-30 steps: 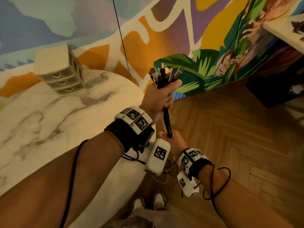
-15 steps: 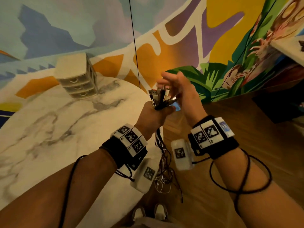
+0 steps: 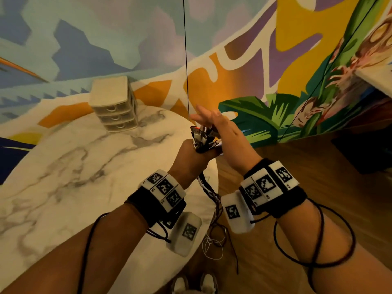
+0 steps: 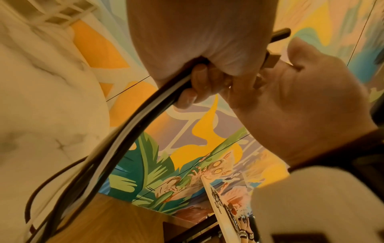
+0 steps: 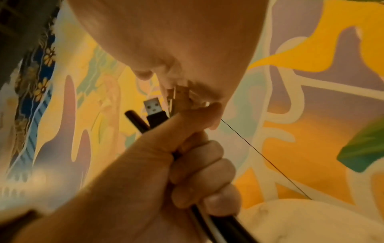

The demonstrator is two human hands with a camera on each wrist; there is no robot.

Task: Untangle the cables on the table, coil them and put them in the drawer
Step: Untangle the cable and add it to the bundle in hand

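A bundle of several black and white cables (image 3: 209, 192) stands upright in my left hand (image 3: 192, 159), which grips it in a fist off the table's right edge. The plugs (image 3: 200, 136) stick up out of the fist; a black USB plug (image 5: 154, 109) shows in the right wrist view. My right hand (image 3: 220, 129) is above them with straight fingers, its palm side against the plug tips (image 4: 272, 60). The loose cable ends (image 3: 213, 244) hang down to the floor. The small white drawer unit (image 3: 114, 107) stands at the far side of the marble table (image 3: 63, 166), its drawers closed.
A painted mural wall (image 3: 244, 49) rises behind the table. A thin black wire (image 3: 186, 60) hangs down in front of it. Wooden floor (image 3: 307, 166) lies to the right, with a dark object (image 3: 364, 151) and a white shelf edge (image 3: 379, 75) at the far right.
My right hand has let go of the cables below the left fist and risen to the plug tips. The left hand has kept its grip on the bundle.
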